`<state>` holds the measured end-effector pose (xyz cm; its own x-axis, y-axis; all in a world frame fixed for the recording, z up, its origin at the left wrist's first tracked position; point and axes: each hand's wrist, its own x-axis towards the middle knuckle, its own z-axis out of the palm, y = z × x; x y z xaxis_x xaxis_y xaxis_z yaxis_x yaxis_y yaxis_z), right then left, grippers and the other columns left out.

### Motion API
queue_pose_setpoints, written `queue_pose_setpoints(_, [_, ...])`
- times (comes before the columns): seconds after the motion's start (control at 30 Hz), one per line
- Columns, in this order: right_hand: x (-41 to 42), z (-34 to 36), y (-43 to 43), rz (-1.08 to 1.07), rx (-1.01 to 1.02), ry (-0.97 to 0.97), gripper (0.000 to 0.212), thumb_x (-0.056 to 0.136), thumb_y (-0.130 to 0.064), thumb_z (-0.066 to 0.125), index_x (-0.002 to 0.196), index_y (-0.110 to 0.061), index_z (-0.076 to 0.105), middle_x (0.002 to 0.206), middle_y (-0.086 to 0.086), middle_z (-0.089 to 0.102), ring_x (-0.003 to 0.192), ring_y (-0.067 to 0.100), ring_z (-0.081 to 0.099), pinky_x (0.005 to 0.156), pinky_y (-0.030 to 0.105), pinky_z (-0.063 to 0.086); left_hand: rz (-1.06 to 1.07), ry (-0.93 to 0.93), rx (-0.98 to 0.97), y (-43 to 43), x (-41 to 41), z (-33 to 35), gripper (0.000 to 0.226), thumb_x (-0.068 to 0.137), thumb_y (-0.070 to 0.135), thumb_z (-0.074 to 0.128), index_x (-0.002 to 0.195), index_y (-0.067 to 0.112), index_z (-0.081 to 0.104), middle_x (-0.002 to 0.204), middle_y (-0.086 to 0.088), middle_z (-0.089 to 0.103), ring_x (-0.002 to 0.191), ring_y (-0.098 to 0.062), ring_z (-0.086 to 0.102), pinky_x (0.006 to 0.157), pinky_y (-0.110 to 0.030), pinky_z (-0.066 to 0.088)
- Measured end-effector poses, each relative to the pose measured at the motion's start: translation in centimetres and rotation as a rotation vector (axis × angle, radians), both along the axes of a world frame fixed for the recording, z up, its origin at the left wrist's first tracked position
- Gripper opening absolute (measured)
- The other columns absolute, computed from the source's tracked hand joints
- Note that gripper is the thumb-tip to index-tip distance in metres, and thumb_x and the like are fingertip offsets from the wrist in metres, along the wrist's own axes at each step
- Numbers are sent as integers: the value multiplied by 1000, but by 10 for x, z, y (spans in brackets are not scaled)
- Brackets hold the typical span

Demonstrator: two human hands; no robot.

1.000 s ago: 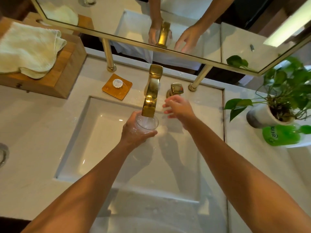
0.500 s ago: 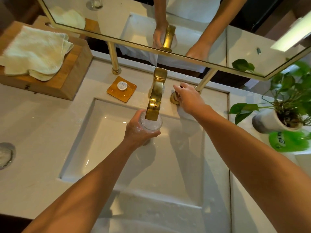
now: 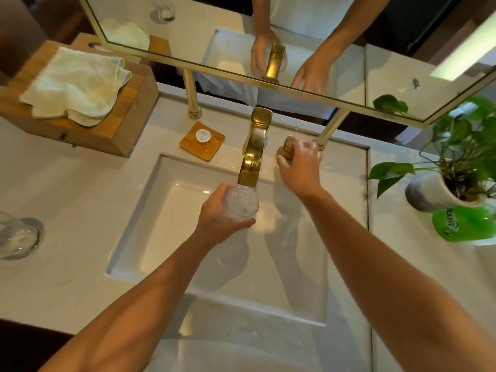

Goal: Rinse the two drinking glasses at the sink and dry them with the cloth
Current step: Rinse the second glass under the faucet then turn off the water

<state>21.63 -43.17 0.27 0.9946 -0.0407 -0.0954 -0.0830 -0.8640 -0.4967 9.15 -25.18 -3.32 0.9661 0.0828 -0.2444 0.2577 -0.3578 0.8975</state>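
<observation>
Gripping one drinking glass [image 3: 241,203] with fingers curled round its wall, the left hand [image 3: 221,220] held it over the sink [image 3: 150,210], directly under the gold spout [image 3: 252,157], water foaming inside. The right hand [image 3: 300,167] had its fingers curled over the tap handle [image 3: 287,145] near the back edge of the bench [image 3: 67,189]. The second glass [image 3: 18,237] stood at the left edge, and the cloth [image 3: 75,84] lay on a wooden box [image 3: 123,130] in the back left corner.

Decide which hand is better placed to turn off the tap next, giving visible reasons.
Right. The right hand grips the tap handle, while the left hand is occupied holding the glass under the spout, over the sink.
</observation>
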Motion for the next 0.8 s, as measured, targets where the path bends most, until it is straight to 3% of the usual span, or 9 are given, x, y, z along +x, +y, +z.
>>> queue_pose_setpoints(0.07, [-35, -12, 5, -174, 363, 93, 42, 99, -30, 56, 138, -15, 52, 134, 14, 56, 124, 27, 52, 103, 41, 46, -15, -26, 32, -1, -9, 3, 83, 51, 51, 90, 123, 33, 52, 118, 7, 60, 110, -16, 58, 88, -41, 59])
queue_pose_setpoints(0.13, [-67, -24, 9, -371, 961, 510, 36, 101, -34, 51, 123, -7, 61, 117, 15, 66, 103, 26, 64, 85, 38, 55, -40, -59, 87, -4, -17, 10, 80, 52, 46, 92, 121, 33, 52, 114, 8, 60, 105, -13, 59, 86, -38, 58])
queue_pose_setpoints(0.17, [-83, -32, 10, -389, 1206, 720, 42, 103, -36, 45, 124, -2, 60, 119, 19, 66, 105, 29, 65, 86, 40, 54, -67, -70, 116, -6, -21, 16, 77, 54, 43, 92, 119, 34, 53, 112, 9, 60, 102, -10, 60, 83, -34, 59])
queue_pose_setpoints(0.23, [-106, -36, 11, -346, 1503, 919, 51, 106, -37, 33, 128, 2, 57, 121, 23, 66, 113, 34, 63, 94, 45, 51, -157, -103, 172, -9, -28, 29, 73, 55, 43, 91, 118, 35, 53, 107, 11, 59, 97, -5, 59, 80, -30, 59])
queue_pose_setpoints(0.33, [-124, -35, 20, -365, 1770, 937, 38, 106, -30, 40, 111, -1, 65, 99, 19, 69, 95, 30, 67, 79, 43, 56, -359, -192, 357, -11, -34, 50, 76, 57, 51, 83, 125, 35, 52, 111, 11, 54, 102, -8, 52, 85, -35, 55])
queue_pose_setpoints(0.5, [-138, -30, 25, -492, 1843, 841, 40, 105, -34, 43, 118, -4, 66, 102, 19, 68, 99, 30, 67, 90, 45, 54, -587, -226, 726, -11, -33, 79, 79, 61, 55, 83, 128, 38, 45, 118, 6, 49, 109, -15, 43, 81, -35, 54])
queue_pose_setpoints(0.63, [-143, -22, 24, -493, 1817, 786, 33, 104, -30, 45, 114, -8, 67, 97, 16, 72, 89, 28, 73, 75, 40, 60, -718, -289, 964, -18, -28, 106, 79, 66, 53, 82, 133, 36, 43, 124, 3, 49, 114, -18, 43, 83, -31, 48])
queue_pose_setpoints(0.73, [-145, -15, 28, -535, 1781, 822, 31, 103, -26, 44, 120, -10, 66, 109, 16, 69, 102, 29, 68, 91, 41, 53, -843, -354, 1188, -31, -24, 118, 77, 71, 49, 81, 137, 32, 44, 127, -3, 51, 113, -22, 44, 86, -34, 49])
queue_pose_setpoints(0.8, [-144, -13, 32, -484, 1691, 744, 28, 104, -11, 38, 103, -10, 66, 88, 5, 75, 84, 18, 70, 84, 34, 51, -941, -378, 1339, -42, -23, 129, 75, 74, 43, 81, 139, 28, 45, 131, -8, 50, 119, -28, 45, 90, -38, 49])
